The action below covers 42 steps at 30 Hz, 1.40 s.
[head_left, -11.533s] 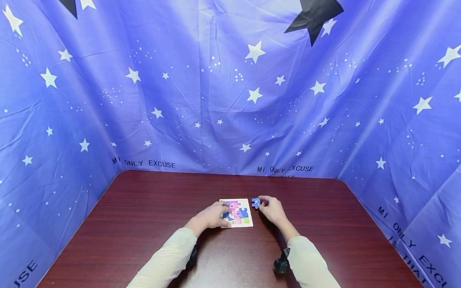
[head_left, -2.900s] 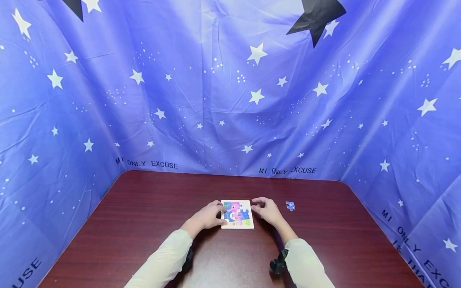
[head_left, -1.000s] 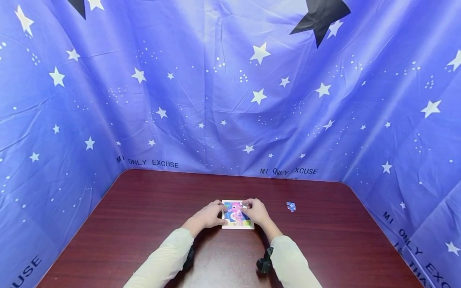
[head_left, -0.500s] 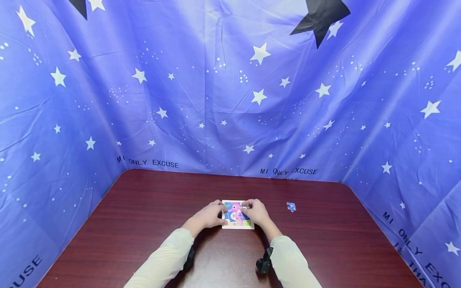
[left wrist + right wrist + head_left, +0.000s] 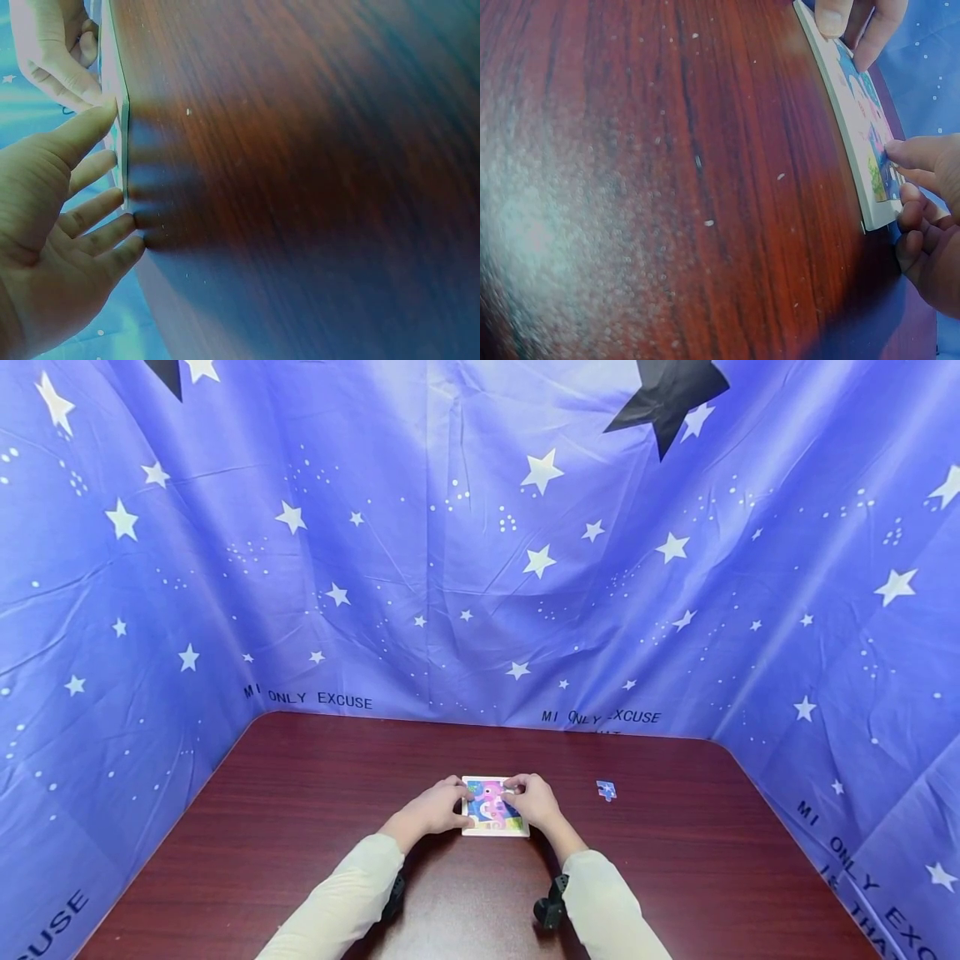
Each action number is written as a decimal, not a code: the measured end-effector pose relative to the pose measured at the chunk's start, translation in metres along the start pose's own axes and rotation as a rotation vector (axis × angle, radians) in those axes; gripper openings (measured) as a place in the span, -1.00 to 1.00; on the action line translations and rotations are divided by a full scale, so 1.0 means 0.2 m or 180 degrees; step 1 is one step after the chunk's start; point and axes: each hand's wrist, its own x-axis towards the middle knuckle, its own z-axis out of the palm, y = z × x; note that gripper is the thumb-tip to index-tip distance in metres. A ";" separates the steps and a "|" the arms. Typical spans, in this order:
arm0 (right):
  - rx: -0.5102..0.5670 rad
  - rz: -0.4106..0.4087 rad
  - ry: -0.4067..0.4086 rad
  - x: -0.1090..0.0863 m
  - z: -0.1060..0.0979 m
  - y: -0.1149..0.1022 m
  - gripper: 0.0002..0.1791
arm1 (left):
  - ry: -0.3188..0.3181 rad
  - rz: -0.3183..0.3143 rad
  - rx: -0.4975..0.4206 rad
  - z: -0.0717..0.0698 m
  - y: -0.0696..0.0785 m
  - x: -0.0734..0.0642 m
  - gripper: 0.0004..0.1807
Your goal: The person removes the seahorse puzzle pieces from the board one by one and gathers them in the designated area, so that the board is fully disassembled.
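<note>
A small jigsaw puzzle (image 5: pixel 491 814) in a white frame, with a pink creature on blue, lies flat on the table. My left hand (image 5: pixel 429 810) holds its left side, thumb near the bottom corner and fingers higher up. In the left wrist view the left hand (image 5: pixel 60 225) has its fingertips along the frame's edge. My right hand (image 5: pixel 536 802) covers the upper right part. Seen from the right wrist, the right hand (image 5: pixel 937 225) has one fingertip on the picture and other fingers curled at the edge. The spot beneath these fingers is hidden.
One loose blue jigsaw piece (image 5: pixel 606 790) lies on the dark red wooden table (image 5: pixel 337 768), to the right of the puzzle. A blue curtain (image 5: pixel 420 527) with stars hangs around the table's back and sides. Black wrist cameras (image 5: pixel 551 902) sit under the sleeves.
Earlier the right hand held a blue piece beside the puzzle; a loose piece later lies farther right. The right hand then moved left onto the puzzle's upper right. Little differs over the last second.
</note>
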 end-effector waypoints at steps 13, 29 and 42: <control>0.0007 0.0015 0.0056 0.00 0.01 0.01 -0.81 | 0.0025 0.0004 -0.0008 0.00 0.00 0.00 -0.55; 0.0093 -0.0002 0.0075 0.01 0.01 0.02 -0.81 | 0.0004 -0.0012 -0.0009 0.00 0.00 0.00 -0.54; 0.0203 -0.0052 0.0196 0.01 0.03 0.02 -0.85 | -0.0013 -0.0025 0.0036 0.01 -0.01 0.01 -0.53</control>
